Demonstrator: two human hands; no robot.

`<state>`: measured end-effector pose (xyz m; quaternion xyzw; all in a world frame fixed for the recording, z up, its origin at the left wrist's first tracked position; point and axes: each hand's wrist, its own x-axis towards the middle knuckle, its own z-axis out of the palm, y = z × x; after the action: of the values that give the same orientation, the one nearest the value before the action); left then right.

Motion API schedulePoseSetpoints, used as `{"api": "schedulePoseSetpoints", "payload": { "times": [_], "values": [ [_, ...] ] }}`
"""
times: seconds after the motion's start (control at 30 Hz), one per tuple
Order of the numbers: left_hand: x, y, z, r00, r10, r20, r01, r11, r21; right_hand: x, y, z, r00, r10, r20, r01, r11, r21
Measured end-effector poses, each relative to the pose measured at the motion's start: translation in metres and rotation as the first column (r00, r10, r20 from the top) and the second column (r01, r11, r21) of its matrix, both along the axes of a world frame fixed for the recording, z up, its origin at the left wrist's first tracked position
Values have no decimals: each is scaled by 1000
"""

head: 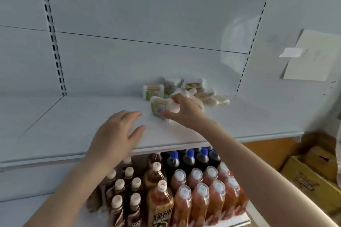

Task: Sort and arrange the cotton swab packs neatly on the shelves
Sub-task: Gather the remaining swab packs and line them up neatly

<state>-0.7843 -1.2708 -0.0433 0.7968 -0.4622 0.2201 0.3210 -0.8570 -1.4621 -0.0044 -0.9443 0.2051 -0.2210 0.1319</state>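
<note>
At a white metal shelf (pixel 73 125) across mid-frame, a person's right hand (pixel 181 111) curls its fingers (pixel 177 98) round the end of a clear plastic cotton swab pack with a green and purple label (pixel 158 106). It is apparently being pulled clear of the loose heap of similar packs (pixel 201 92) at centre. The left hand (pixel 118 132) hovers beside it, fingers straight and empty, likely ready to square a row. Bottled drinks (pixel 193 186) crowd the lower frame.

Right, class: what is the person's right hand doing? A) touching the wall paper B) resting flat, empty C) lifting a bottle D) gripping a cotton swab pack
D: the right hand curls its fingers round a cotton swab pack on the shelf; the left hand is open and empty.
</note>
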Motion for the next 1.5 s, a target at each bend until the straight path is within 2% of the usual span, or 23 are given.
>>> {"api": "schedulePoseSetpoints", "payload": {
  "times": [0.13,0.27,0.33,0.4,0.47,0.53,0.6,0.67,0.73,0.8,0.87,0.97,1.03,1.13,1.27,1.5],
  "values": [
    [15,-11,24,999,-29,-15,29,1000,5,3,0,14,990,136,28,-137,989,58],
    [25,-27,46,963,-141,-229,156,987,46,7,6,36,906,413,88,-417,842,344],
    [35,-27,49,949,-156,-274,173,984,39,16,3,43,885,435,167,-459,754,470],
    [48,-21,47,968,-107,-226,122,991,55,32,-7,44,889,384,249,-456,714,531],
    [59,-11,46,980,-29,-198,39,998,44,58,-22,42,934,262,242,-341,857,387],
    [67,-1,47,980,45,-193,-45,999,2,86,-34,40,986,144,88,-155,979,134],
    [71,8,49,976,115,-183,-125,991,-47,111,-41,35,988,69,-139,-75,996,-43],
    [74,17,50,972,154,-180,-172,981,-91,129,-45,29,956,32,-293,-90,978,-188],
    [74,25,50,964,178,-198,-203,973,-113,138,-46,24,948,27,-318,-117,956,-269],
    [72,32,51,956,192,-220,-224,966,-130,140,-44,22,959,65,-277,-145,949,-280],
    [69,40,50,950,209,-232,-248,956,-158,139,-40,25,966,140,-218,-187,959,-214],
    [60,54,44,932,234,-278,-302,924,-235,134,-24,37,956,291,-28,-290,956,48],
    [52,63,43,911,231,-341,-337,894,-295,127,-10,47,915,397,77,-403,877,263],
    [40,74,39,878,155,-453,-359,838,-410,114,10,56,840,518,161,-517,673,530],
    [18,86,33,841,77,-535,-408,739,-536,107,39,58,786,582,207,-557,522,646],
    [-13,136,18,813,128,-567,-494,667,-558,120,111,54,670,722,174,-579,361,731]
  ]
}}
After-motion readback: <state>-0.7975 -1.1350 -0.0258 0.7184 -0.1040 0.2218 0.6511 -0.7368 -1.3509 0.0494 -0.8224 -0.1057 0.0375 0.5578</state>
